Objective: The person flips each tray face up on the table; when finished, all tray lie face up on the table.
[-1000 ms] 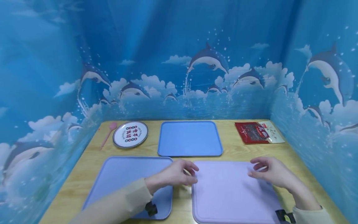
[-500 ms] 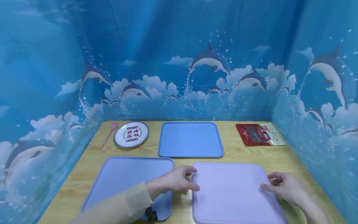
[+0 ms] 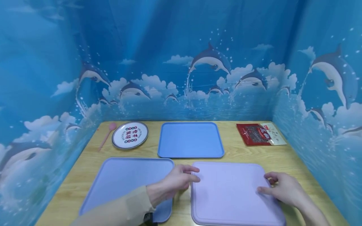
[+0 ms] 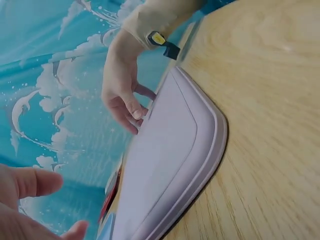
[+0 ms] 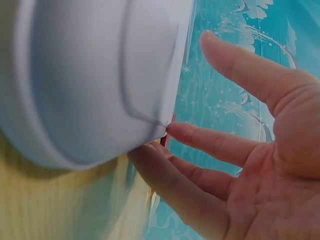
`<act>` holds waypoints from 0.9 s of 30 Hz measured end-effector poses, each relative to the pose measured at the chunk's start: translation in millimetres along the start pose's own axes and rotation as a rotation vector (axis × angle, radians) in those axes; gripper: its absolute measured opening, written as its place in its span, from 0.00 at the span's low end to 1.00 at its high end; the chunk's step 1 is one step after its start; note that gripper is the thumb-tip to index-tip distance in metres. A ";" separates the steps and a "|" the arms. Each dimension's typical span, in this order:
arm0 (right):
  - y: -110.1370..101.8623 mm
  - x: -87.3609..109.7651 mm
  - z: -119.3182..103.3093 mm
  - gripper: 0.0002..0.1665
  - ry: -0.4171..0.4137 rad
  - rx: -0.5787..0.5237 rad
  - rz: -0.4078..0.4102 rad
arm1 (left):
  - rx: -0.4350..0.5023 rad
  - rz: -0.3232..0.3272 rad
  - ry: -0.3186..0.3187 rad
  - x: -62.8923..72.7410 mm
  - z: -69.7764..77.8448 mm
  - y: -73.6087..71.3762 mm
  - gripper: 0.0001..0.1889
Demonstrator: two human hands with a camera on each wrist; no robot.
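A pale lilac tray-like slab, with a rounded raised face upward and a rim at its base, lies at the front right. My left hand hovers at its left edge, index finger and thumb reaching over the corner. In the left wrist view that hand's thumb stands apart from the slab. At the right edge is my right hand, thumb over the top. The right wrist view has its index fingertip right at the slab's corner, other fingers extended along the edge and the thumb raised.
A blue-violet tray lies front left, under the left forearm. Farther back are a blue tray, a round white plate with printed characters, a pink spoon and a red packet. A dolphin-printed curtain surrounds the table.
My right hand has come down and outward from above the lilac slab to its right edge. The left hand has shifted only slightly at the left corner.
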State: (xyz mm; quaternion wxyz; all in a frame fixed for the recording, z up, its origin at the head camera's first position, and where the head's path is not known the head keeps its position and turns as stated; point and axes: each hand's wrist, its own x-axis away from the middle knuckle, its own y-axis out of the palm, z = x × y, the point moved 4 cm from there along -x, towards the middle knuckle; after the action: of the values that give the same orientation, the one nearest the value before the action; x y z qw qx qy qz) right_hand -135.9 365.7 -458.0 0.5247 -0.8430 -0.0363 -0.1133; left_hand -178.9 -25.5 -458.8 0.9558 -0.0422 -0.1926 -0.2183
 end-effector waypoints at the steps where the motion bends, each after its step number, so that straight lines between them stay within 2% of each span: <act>1: 0.2 -0.2 0.4 0.46 0.001 -0.004 0.000 | 0.018 0.006 -0.004 -0.8 -0.7 0.4 0.26; 5: 1.2 -0.5 3.2 0.50 0.003 -0.014 0.004 | 0.114 0.019 -0.015 -4.5 -4.8 -0.5 0.28; 8: 2.5 -0.8 5.0 0.54 0.000 -0.038 0.003 | 0.153 0.027 0.006 -6.5 -7.1 -3.6 0.30; 12: 4.7 -1.2 6.3 0.54 -0.011 -0.110 -0.010 | 0.113 0.046 0.061 -7.1 -6.9 -8.5 0.32; 17: 5.2 -1.9 5.4 0.52 -0.016 -0.178 -0.029 | 0.068 0.062 0.079 -6.5 -3.0 -13.3 0.30; 22: 4.6 -0.9 7.9 0.52 -0.004 -0.252 -0.070 | 0.094 0.034 0.099 -5.6 4.4 -14.6 0.30; 27: 4.1 0.1 11.7 0.52 0.011 -0.327 -0.119 | 0.124 -0.005 0.118 -4.5 19.7 -13.9 0.28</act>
State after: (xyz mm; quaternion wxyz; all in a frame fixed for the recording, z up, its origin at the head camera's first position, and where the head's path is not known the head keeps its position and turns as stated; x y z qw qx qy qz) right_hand -133.3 374.3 -466.6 0.3732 -0.9128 -0.0643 -0.1530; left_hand -195.6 -33.0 -442.4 0.9657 0.0306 -0.1490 -0.2106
